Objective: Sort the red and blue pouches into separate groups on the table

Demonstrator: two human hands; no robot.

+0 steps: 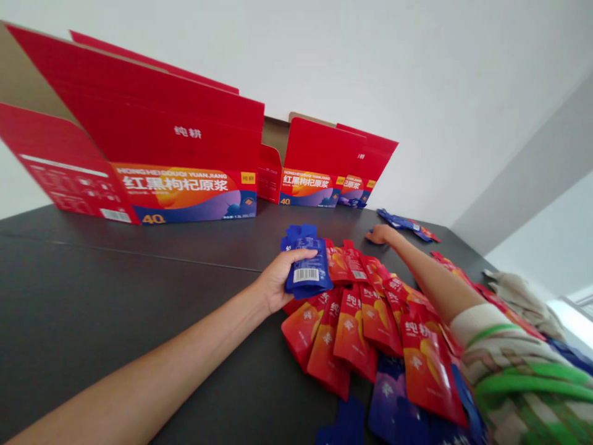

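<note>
Left hand [278, 281] grasps blue pouches [306, 266] beside the red pouch pile [370, 321]; right hand [380, 235], beyond the pile, lies flat on bench [115, 290], grip unclear, fingertips hidden.

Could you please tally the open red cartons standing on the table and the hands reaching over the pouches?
Open red cartons: 3 – large carton, middle carton, far carton
Hands: 2 – left hand, right hand
Total: 5
</note>
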